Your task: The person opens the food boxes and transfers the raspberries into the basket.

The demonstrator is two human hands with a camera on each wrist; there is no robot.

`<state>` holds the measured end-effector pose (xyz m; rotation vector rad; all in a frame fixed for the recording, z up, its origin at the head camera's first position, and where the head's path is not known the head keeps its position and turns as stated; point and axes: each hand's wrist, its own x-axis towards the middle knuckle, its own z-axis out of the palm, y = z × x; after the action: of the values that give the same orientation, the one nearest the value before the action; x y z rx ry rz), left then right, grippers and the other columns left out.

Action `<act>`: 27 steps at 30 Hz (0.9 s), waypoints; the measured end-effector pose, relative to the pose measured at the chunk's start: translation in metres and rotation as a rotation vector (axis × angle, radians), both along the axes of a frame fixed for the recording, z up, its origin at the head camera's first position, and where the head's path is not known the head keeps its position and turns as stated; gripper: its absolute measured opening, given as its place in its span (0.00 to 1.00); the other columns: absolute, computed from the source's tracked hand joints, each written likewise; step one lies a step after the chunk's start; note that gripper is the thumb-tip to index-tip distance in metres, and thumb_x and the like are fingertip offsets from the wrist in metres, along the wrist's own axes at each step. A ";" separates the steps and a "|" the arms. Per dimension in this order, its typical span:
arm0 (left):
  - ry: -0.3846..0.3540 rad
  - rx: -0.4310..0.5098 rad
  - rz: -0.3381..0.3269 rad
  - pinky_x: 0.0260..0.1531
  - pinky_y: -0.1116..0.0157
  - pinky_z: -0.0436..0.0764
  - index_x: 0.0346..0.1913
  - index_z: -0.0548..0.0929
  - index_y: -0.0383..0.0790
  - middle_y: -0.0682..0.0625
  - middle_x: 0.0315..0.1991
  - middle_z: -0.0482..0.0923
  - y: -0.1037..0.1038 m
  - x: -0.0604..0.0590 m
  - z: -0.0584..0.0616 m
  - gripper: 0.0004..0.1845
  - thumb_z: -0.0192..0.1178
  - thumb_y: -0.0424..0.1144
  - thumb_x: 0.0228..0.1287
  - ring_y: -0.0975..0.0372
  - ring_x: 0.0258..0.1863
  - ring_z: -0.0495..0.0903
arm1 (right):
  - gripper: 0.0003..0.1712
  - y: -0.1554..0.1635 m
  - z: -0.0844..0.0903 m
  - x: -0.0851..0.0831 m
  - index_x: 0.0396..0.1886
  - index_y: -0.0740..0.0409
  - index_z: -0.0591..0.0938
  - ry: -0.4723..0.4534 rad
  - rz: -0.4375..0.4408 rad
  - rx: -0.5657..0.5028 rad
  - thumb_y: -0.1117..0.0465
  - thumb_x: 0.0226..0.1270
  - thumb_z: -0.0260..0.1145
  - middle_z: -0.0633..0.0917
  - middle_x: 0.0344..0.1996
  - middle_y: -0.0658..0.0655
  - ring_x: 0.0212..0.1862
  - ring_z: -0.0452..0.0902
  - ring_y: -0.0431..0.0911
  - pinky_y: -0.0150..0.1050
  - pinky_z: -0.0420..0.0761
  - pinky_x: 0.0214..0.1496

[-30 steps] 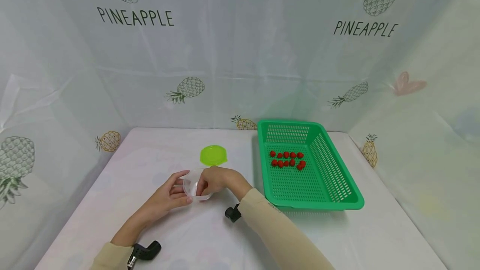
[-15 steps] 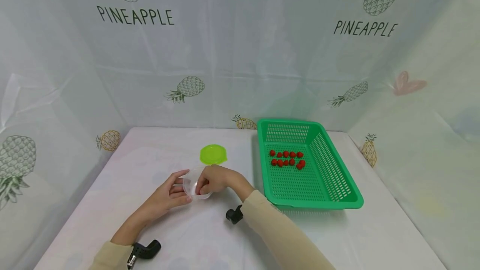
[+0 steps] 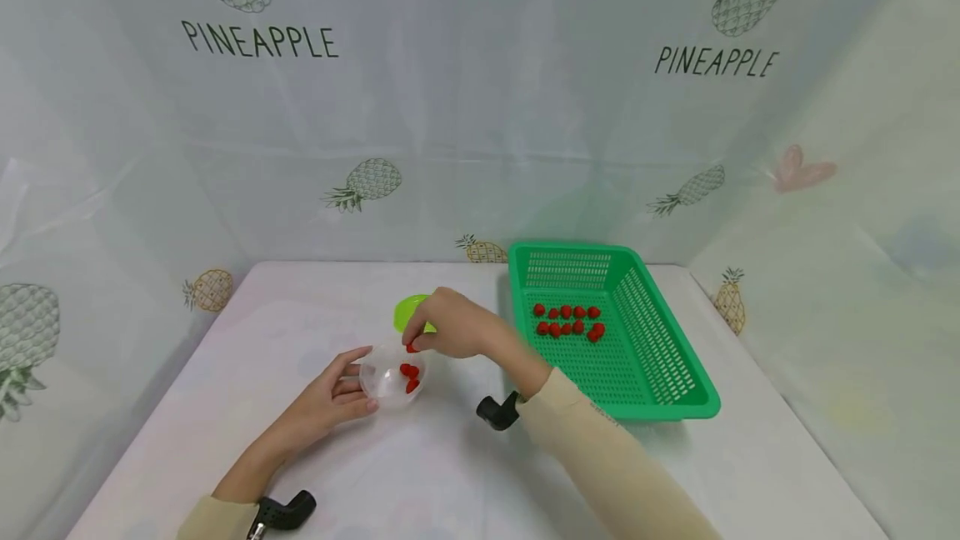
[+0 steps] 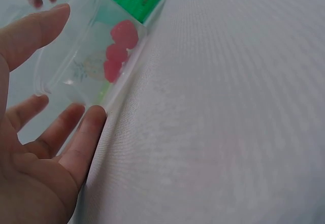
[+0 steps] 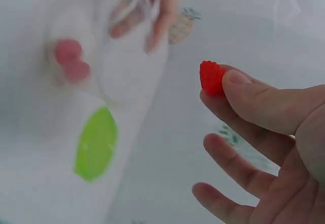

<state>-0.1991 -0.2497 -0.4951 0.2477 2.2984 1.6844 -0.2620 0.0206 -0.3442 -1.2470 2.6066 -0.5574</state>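
Note:
A clear plastic bowl stands on the table, with several raspberries lying at its right side. My left hand cups the bowl's left side, the thumb at the near edge and the fingers round the far edge. Through the wall, the left wrist view shows the red raspberries. Above the bowl's far right rim, my right hand pinches one raspberry between thumb and index finger, its other fingers spread loosely. A green lid lies behind the bowl, partly hidden by the right hand.
To the right stands a green slotted basket with several raspberries set in two rough rows. The right forearm passes over its near left corner. A pineapple-print sheet hangs behind and beside the table.
My right hand has risen from inside the bowl, up and to the right, with a raspberry in its fingertips. The raspberries in the bowl now show. The left hand stays at the bowl.

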 end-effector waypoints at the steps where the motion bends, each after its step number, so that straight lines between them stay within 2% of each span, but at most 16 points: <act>1: -0.001 0.004 0.001 0.55 0.68 0.83 0.83 0.58 0.53 0.36 0.72 0.66 0.000 0.000 0.000 0.48 0.75 0.44 0.68 0.49 0.66 0.78 | 0.07 0.008 0.008 0.000 0.46 0.54 0.94 0.015 0.011 -0.009 0.64 0.74 0.72 0.92 0.39 0.45 0.45 0.83 0.39 0.35 0.80 0.56; 6: 0.002 0.013 0.003 0.54 0.69 0.82 0.84 0.58 0.52 0.36 0.71 0.65 0.000 0.001 0.000 0.48 0.75 0.43 0.67 0.48 0.66 0.78 | 0.08 0.056 0.043 -0.002 0.48 0.53 0.93 0.033 -0.041 -0.001 0.64 0.74 0.72 0.92 0.44 0.46 0.50 0.85 0.41 0.36 0.83 0.55; 10: 0.009 0.007 0.006 0.55 0.70 0.82 0.84 0.58 0.52 0.37 0.71 0.66 0.000 0.001 0.000 0.48 0.75 0.43 0.67 0.48 0.66 0.77 | 0.09 0.093 0.053 -0.011 0.49 0.51 0.93 0.003 -0.107 0.002 0.64 0.75 0.71 0.91 0.45 0.44 0.52 0.84 0.41 0.37 0.84 0.54; 14: 0.000 0.002 0.015 0.55 0.69 0.81 0.83 0.58 0.53 0.38 0.71 0.66 0.003 0.001 -0.002 0.49 0.76 0.44 0.66 0.49 0.65 0.77 | 0.09 0.123 0.048 -0.022 0.49 0.51 0.93 -0.012 -0.130 0.012 0.64 0.75 0.71 0.92 0.44 0.44 0.50 0.84 0.41 0.40 0.84 0.53; 18: -0.021 -0.009 0.017 0.55 0.69 0.81 0.84 0.58 0.53 0.38 0.72 0.65 0.005 0.003 -0.005 0.48 0.75 0.44 0.67 0.51 0.65 0.76 | 0.10 0.146 0.035 -0.034 0.51 0.56 0.92 -0.013 -0.101 0.027 0.65 0.76 0.70 0.92 0.43 0.47 0.47 0.87 0.40 0.41 0.85 0.53; 22: -0.013 -0.017 0.015 0.54 0.69 0.81 0.84 0.57 0.54 0.38 0.73 0.63 0.002 0.005 -0.005 0.48 0.75 0.44 0.68 0.50 0.66 0.75 | 0.10 0.161 0.024 -0.044 0.51 0.60 0.92 -0.016 -0.073 0.020 0.66 0.76 0.69 0.93 0.44 0.50 0.47 0.88 0.41 0.42 0.86 0.54; 27: 0.011 -0.003 -0.001 0.53 0.70 0.81 0.84 0.57 0.53 0.37 0.72 0.64 -0.001 0.001 -0.003 0.47 0.73 0.43 0.69 0.49 0.65 0.75 | 0.10 0.173 0.013 -0.051 0.51 0.62 0.92 -0.018 -0.045 -0.009 0.67 0.75 0.70 0.93 0.44 0.55 0.44 0.90 0.44 0.41 0.87 0.51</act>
<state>-0.1979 -0.2502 -0.4979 0.2588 2.3077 1.6834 -0.3126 0.1933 -0.3313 -1.1836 2.6260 -0.5852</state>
